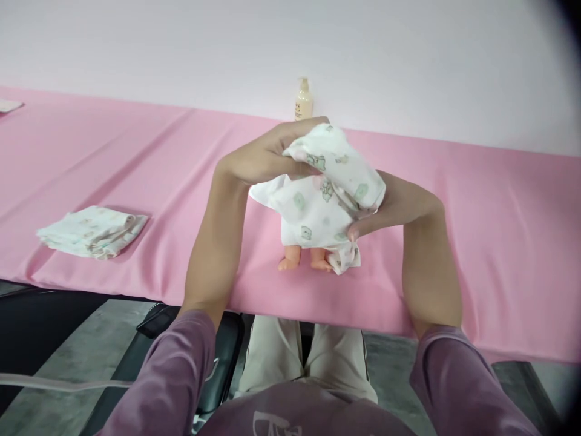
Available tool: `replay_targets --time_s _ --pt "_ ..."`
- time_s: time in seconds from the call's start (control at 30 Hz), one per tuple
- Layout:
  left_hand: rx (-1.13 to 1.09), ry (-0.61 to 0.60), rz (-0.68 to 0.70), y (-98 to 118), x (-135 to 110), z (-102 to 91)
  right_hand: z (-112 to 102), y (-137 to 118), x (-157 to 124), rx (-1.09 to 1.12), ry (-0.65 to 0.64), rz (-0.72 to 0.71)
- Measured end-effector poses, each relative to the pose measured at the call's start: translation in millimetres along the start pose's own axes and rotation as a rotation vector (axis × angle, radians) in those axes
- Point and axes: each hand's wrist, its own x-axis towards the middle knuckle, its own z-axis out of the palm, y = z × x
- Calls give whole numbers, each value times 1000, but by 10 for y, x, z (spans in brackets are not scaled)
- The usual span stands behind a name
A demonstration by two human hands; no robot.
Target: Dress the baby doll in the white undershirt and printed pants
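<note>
A doll lies on the pink-covered table in front of me, and only its small feet (290, 258) and lower legs show. The rest is hidden under a white printed baby garment (313, 209) with small green bears. At the garment's upper left, my left hand (276, 148) is closed on a raised fold, thumb below and fingers behind the cloth. My right hand (397, 200) grips the same garment at its right side, with the thumb in front and the fingers mostly hidden. A loose strip of the cloth hangs beside the doll's right-hand foot in the picture.
A cream pump bottle (304, 100) stands by the wall behind my hands. To the left lies a folded stack of printed cloth (93, 231). Another pale cloth (9, 105) shows at the far left. The pink table cover (318, 297) ends just before my legs.
</note>
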Motion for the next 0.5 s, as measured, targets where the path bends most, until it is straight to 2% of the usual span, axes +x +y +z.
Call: replay_targets --time_s 0.1,0.13,0.2,0.27,0.3,0.37,0.43,0.5 --pt "56 166 -34 -77 13 52 20 81 -19 6 163 -63" --pt "55 174 -19 -80 16 67 30 122 -34 14 244 -82" --pt "14 35 -2 -53 19 82 45 202 -70 25 396 -84" --pt "-56 -135 -53 -5 20 79 53 246 -100 31 480 -50" --pt "-92 -147 -92 14 19 75 56 245 -105 31 482 -31" --pt "-145 3 -140 26 15 66 59 195 -91 21 418 0" --pt "-146 177 -129 -4 11 66 54 117 -49 5 280 -2" --pt "-99 193 -77 -58 12 85 34 67 -4 0 112 -46"
